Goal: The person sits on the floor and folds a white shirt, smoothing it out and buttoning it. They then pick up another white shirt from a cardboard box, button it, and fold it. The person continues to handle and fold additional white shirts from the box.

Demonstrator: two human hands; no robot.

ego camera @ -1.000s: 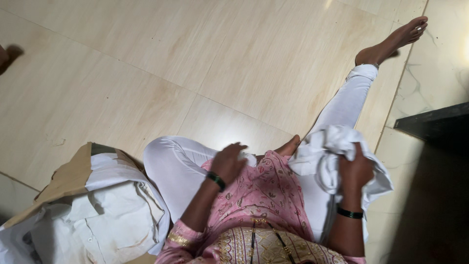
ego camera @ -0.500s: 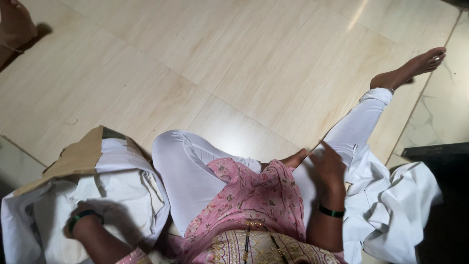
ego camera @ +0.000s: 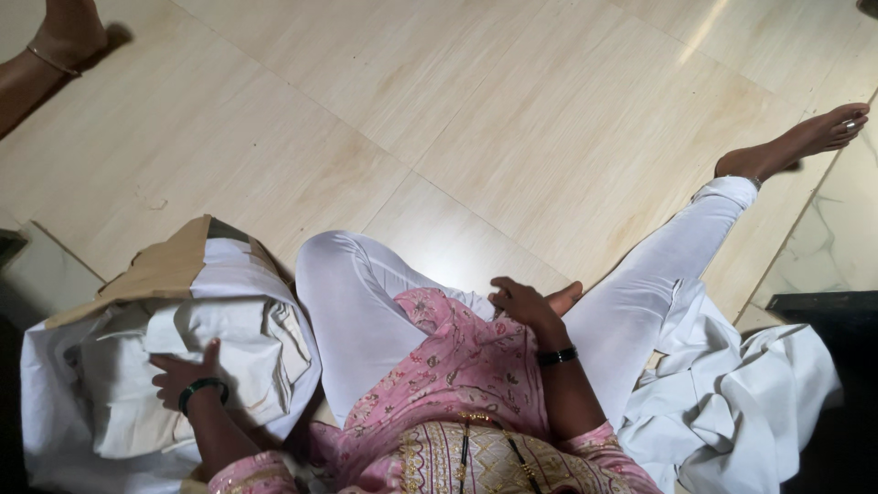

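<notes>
A: How far along is the sorting looking?

B: Judging by how things are lying, one crumpled white cotton garment (ego camera: 732, 402) is sitting loose on the floor beside the person's right thigh, touched by no hand, so that piece seems dealt with. The left hand (ego camera: 187, 377) is reaching into the pile of white folded shirts (ego camera: 210, 366) heaped on the flat brown cardboard sheet (ego camera: 155, 274) at the person's left side, fingers spread and pressing on the top shirt. I cannot tell whether it is actually gripping the cloth.

A: And the right hand (ego camera: 523, 305)?

B: It is resting, loosely curled and holding nothing, on the pink floral tunic (ego camera: 457, 366) in the lap, just beside the tucked-in foot.

A: So what is remaining?

B: Most of the pile, I would judge; several shirts are lying stacked there.

A: What are the materials like?

B: The shirts are looking thin, soft and creased, with limp folds. The cardboard is looking stiff and matte. The beige glossy tiled floor (ego camera: 457, 110) is reflecting light, hard and smooth. Another person's bare foot (ego camera: 64, 37) is showing at the upper left, well apart from the pile.
</notes>
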